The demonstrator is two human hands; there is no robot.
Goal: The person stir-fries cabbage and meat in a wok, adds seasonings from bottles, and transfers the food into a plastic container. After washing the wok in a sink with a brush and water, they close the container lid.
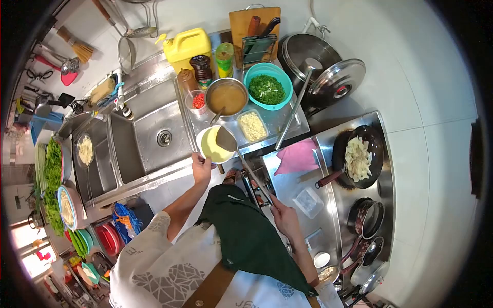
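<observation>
The left hand (pixel 201 168) is closed on the rim of a white bowl (pixel 213 146) of pale yellow liquid — beaten egg, by the look of it — holding it at the near edge of the steel tray (pixel 287 123) beside the sink (pixel 154 133). The right hand (pixel 283 215) is wrapped around the long handle of a ladle (pixel 226 138), whose scoop hangs over the bowl at about 1 o'clock on its rim; whether it is loaded I cannot tell.

The step in hand looks like ladling — drawing from the bowl, or mixing something into it. The metal bowl of brown sauce (pixel 227 96) sits just beyond at 12 o'clock, the tub of minced garlic (pixel 252 126) at 2 o'clock, the teal bowl of chopped greens (pixel 267 86) further back.

Off at 3 o'clock, well apart, a black wok (pixel 358 156) on the stove holds pale sliced food. If the ladle is to travel there, the move calls for a level scoop carried across the pink cloth (pixel 298 156) without dripping, and the bowl kept steady meanwhile.
</observation>
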